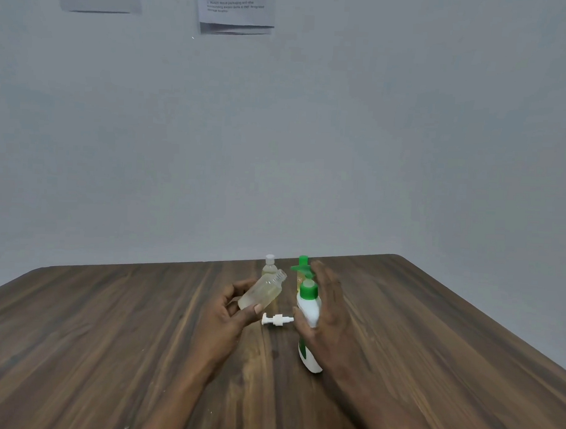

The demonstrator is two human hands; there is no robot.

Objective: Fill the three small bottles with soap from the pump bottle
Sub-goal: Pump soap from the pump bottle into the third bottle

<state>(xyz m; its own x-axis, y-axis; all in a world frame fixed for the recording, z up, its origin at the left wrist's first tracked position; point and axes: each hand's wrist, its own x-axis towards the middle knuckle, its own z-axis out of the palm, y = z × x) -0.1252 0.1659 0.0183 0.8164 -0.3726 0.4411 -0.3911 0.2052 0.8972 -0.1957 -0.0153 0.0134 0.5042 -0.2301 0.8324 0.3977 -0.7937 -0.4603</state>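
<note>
**Head view: my left hand tips an open small bottle, my right hand holds a green-capped one**

My left hand (230,312) is curled round a small clear bottle (263,292), with the thumb along its lower end and the fingers wrapped behind it. The bottle is off the table (110,336) and leans with its bare, uncapped neck pointing up and away towards my right hand. It has pale yellowish liquid inside.

My right hand (326,315) holds a white bottle with a green cap (309,308). The thumb presses its near left side and the fingers lie fairly straight up along its far side. This bottle tilts too, and its base is down near my right wrist, at or just above the table; I cannot tell which.

Between my two hands a white pump top (277,320) lies on its side on the table.

Just beyond my right fingertips stands the pump bottle (302,264), with a green pump head and a yellowish body, partly hidden by the white bottle. Beyond my left hand's bottle stands a second small clear bottle with a white cap (269,265), upright.

Far past both hands, printed papers (236,10) hang on the wall.
</note>
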